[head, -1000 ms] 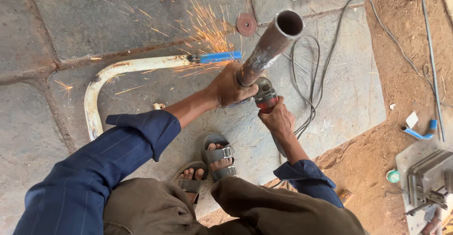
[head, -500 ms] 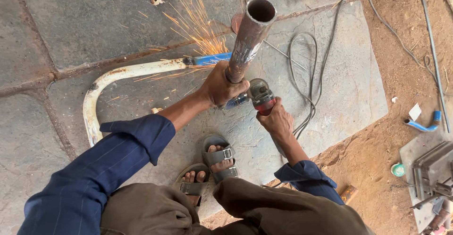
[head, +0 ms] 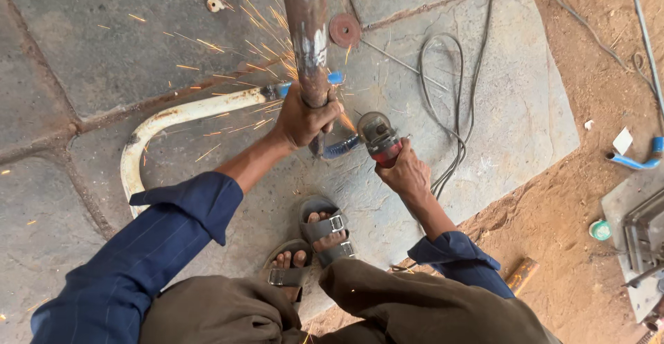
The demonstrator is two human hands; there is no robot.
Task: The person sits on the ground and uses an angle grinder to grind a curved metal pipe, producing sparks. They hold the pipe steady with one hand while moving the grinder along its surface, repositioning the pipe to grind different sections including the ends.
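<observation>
Pipe (head: 307, 33) now more upright vs before

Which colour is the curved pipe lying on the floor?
White curved pipe, rust-stained, with a blue end; head view.

A worn grinding disc (head: 344, 30) lies on the stone floor (head: 90, 47) at twelve o'clock; a green cap (head: 600, 230) sits on the dirt at four o'clock.

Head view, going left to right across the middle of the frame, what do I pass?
Bent white pipe → left hand gripping the upright steel pipe → angle grinder in the right hand → looped black cable → green cap.
</observation>
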